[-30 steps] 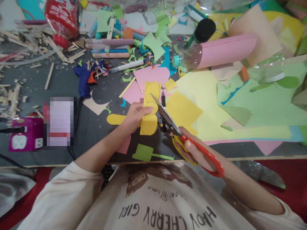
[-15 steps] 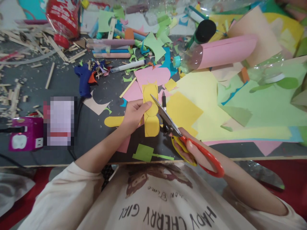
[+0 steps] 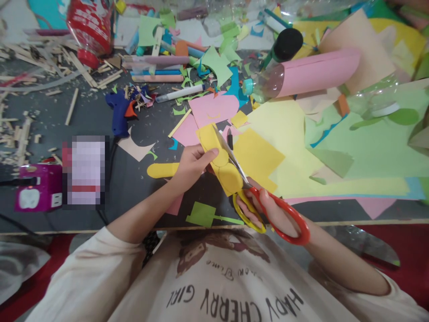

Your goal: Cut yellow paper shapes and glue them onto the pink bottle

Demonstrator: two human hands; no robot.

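My left hand (image 3: 197,162) pinches a strip of yellow paper (image 3: 230,180) between thumb and fingers. Pencilled oval outlines run along the strip, which tilts down to the right. My right hand (image 3: 259,203) has its fingers through the red and yellow handles of a pair of scissors (image 3: 240,169). The blades lie along the strip's right edge, with the tip near its top. Under my left hand, a yellow rounded paper piece (image 3: 162,170) rests on the table. A black pen (image 3: 229,139) lies partly hidden behind the blades.
A blue glue gun (image 3: 119,112) and a purple box (image 3: 38,188) are on the left. A pink-wrapped bottle (image 3: 315,74) lies beyond my right hand, near stacked coloured sheets (image 3: 375,152). Wooden sticks, markers and a red-labelled bottle (image 3: 90,33) crowd the back. Green paper scraps (image 3: 201,214) lie in front.
The yellow strip has turned, its lower end swinging right toward the scissors. The scissor blades have moved closer against its right edge. A small yellow sliver now shows on the pink paper.
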